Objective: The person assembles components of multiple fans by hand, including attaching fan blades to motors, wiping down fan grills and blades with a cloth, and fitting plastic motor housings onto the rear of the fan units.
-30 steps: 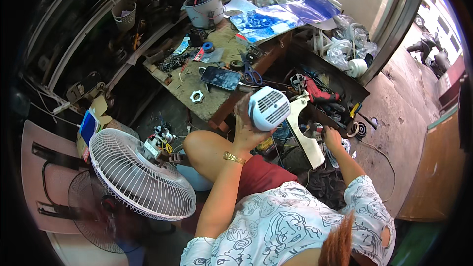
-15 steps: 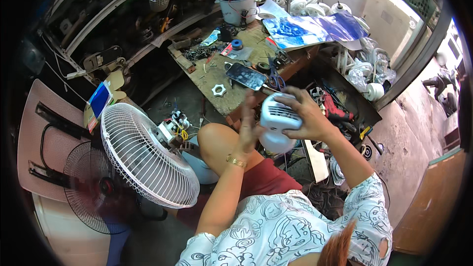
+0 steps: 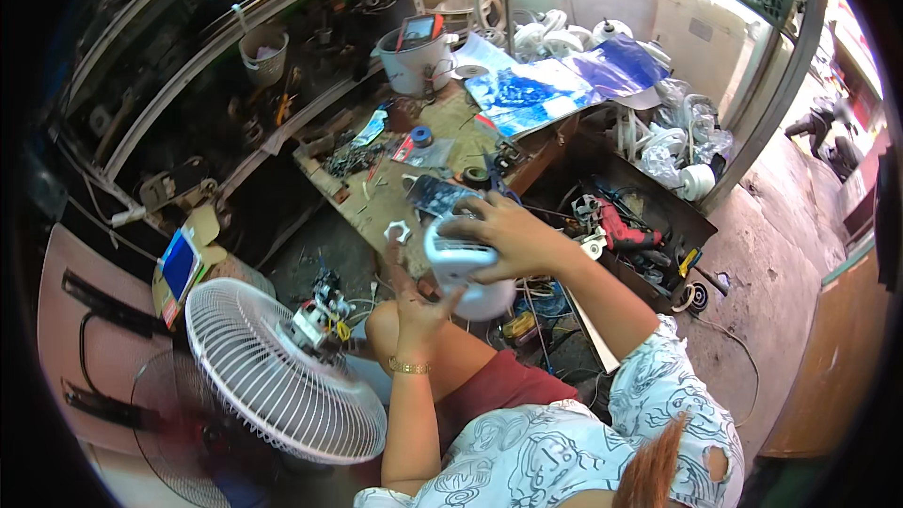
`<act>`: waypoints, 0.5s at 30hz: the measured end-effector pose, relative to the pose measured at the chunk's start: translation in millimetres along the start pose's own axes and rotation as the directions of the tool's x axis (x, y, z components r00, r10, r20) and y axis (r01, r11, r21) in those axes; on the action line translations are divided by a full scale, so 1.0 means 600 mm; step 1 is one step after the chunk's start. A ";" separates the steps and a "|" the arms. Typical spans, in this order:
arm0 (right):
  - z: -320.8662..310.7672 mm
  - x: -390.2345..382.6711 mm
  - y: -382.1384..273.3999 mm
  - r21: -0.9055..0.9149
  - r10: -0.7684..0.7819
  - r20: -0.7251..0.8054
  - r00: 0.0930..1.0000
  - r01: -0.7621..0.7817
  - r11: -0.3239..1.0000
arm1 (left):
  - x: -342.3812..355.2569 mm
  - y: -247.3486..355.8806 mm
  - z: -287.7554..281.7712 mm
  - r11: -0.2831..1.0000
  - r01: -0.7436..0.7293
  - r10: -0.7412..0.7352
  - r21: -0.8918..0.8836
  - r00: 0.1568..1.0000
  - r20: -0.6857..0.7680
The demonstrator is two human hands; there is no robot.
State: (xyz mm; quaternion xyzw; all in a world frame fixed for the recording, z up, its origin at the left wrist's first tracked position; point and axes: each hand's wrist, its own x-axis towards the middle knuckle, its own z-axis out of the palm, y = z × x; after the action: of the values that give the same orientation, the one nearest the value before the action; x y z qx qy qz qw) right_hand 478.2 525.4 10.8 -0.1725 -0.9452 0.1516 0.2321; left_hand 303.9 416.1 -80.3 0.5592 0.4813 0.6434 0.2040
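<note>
A pale white-blue fan motor cover (image 3: 450,263) with slots in its top is in my right hand (image 3: 508,233), whose fingers wrap over it. Beside its left side my left hand (image 3: 419,309) is raised, fingers stretched out and partly blurred; whether the palm touches the cover I cannot tell. To my left leans a white electric fan (image 3: 282,372), its wire cage tilted and its motor (image 3: 315,327) bare with yellow wires. Just beyond my left fingertips, a white star-shaped knob (image 3: 399,231) lies on the wooden table. A phone (image 3: 437,194) lies partly behind my right hand.
The worn wooden table (image 3: 362,218) holds a blue tape roll (image 3: 420,136), scissors (image 3: 491,169), loose small parts and a white bucket (image 3: 414,64). Right of it, a tray holds a red power drill (image 3: 625,224). A dark fan (image 3: 179,428) stands at lower left.
The view has shifted, with the table now further left. The cover and both my hands have moved left and slightly down in the picture, and my right hand still holds the cover.
</note>
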 end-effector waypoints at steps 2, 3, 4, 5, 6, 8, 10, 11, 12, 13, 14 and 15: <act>-0.053 -0.053 0.029 0.014 -0.016 0.112 0.994 0.015 1.000 | 0.012 0.016 0.059 0.918 0.188 -0.113 -0.350 0.968 0.223; -0.063 -0.066 0.041 0.027 -0.030 0.173 0.984 0.026 0.999 | 0.013 -0.001 0.084 0.874 0.190 -0.057 -0.447 0.954 0.294; -0.067 -0.076 0.053 0.064 -0.003 0.222 0.975 -0.011 0.998 | 0.011 -0.015 0.106 0.893 0.221 -0.078 -0.393 0.934 0.348; -0.073 -0.090 0.071 0.099 0.028 0.274 0.961 -0.058 0.993 | 0.007 -0.031 0.136 0.906 0.254 -0.104 -0.339 0.909 0.403; -0.062 -0.109 0.123 0.225 -0.036 0.264 0.964 -0.025 0.974 | 0.000 -0.051 0.172 0.917 0.288 -0.143 -0.276 0.884 0.446; -0.034 -0.157 0.251 0.531 0.244 0.177 0.953 -0.301 0.792 | -0.004 -0.086 0.228 0.972 0.236 -0.200 -0.009 0.841 0.503; -0.031 -0.149 0.373 0.888 0.680 0.029 0.732 -0.331 0.319 | -0.027 -0.146 0.270 0.941 0.330 -0.323 0.074 0.810 0.489; -0.032 -0.144 0.451 0.986 0.844 0.033 0.535 -0.154 0.059 | -0.041 -0.188 0.287 0.917 0.393 -0.373 0.064 0.794 0.480; -0.037 -0.174 0.534 0.999 0.938 -0.010 0.345 0.049 -0.007 | -0.029 -0.174 0.308 0.872 0.474 -0.463 0.118 0.724 0.512; -0.056 -0.210 0.628 0.981 0.971 0.028 0.236 0.182 -0.072 | -0.028 -0.185 0.324 0.878 0.468 -0.448 0.106 0.720 0.530; -0.073 -0.237 0.702 0.978 0.986 0.006 0.165 0.204 -0.040 | -0.039 -0.208 0.340 0.843 0.519 -0.512 0.144 0.689 0.512; -0.061 -0.216 0.745 0.972 0.997 -0.039 0.060 0.235 0.024 | -0.052 -0.231 0.336 0.791 0.577 -0.598 0.203 0.662 0.452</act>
State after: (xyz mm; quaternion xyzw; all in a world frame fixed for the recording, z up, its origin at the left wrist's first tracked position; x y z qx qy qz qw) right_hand 718.2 881.2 -172.1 -0.4224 -0.1522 0.6039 0.6585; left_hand 459.5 533.2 -232.0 0.5231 0.5802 0.3678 0.5045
